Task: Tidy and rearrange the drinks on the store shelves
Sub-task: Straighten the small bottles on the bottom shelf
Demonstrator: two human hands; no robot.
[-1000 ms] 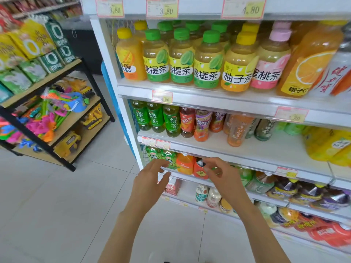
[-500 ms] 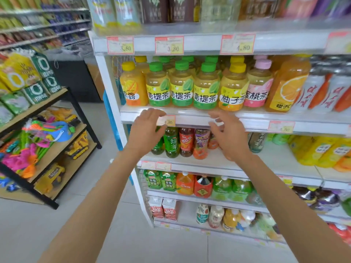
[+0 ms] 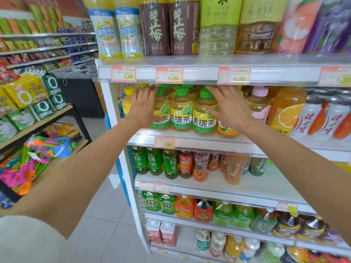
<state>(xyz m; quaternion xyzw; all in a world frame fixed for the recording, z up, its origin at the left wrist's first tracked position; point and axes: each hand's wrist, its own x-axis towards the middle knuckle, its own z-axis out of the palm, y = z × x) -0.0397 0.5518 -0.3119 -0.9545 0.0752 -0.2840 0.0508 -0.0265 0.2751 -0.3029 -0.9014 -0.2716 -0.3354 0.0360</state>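
Currently, in the head view, both bare arms reach up to the second shelf [image 3: 199,138] of a white drinks rack. The left hand [image 3: 142,107] sits at 10 o'clock from the frame's centre and the right hand [image 3: 230,109] at 2 o'clock. Each has its fingers straight and spread, grasping nothing.

Between the hands stand 3 green-capped tea bottles [image 3: 181,109], upright in the front row at 12 o'clock, with more green caps behind them. The left hand overlaps the leftmost of the 3, its fingertips up by the cap. The right hand's thumb lies across the front of the rightmost one. Whether either palm presses the bottles cannot be told.

At 9 o'clock of the left hand a yellow-capped bottle [image 3: 127,101] shows partly. At 3 o'clock of the right hand stand a pink-capped bottle [image 3: 259,103], a large orange juice bottle [image 3: 286,112] and white cans [image 3: 311,118].

A price tag [image 3: 164,142] hangs on the shelf edge at 6 o'clock of the tea bottles. Below it stand dark green tea bottles [image 3: 140,160]. A toy rack [image 3: 47,118] stands at 9 o'clock.
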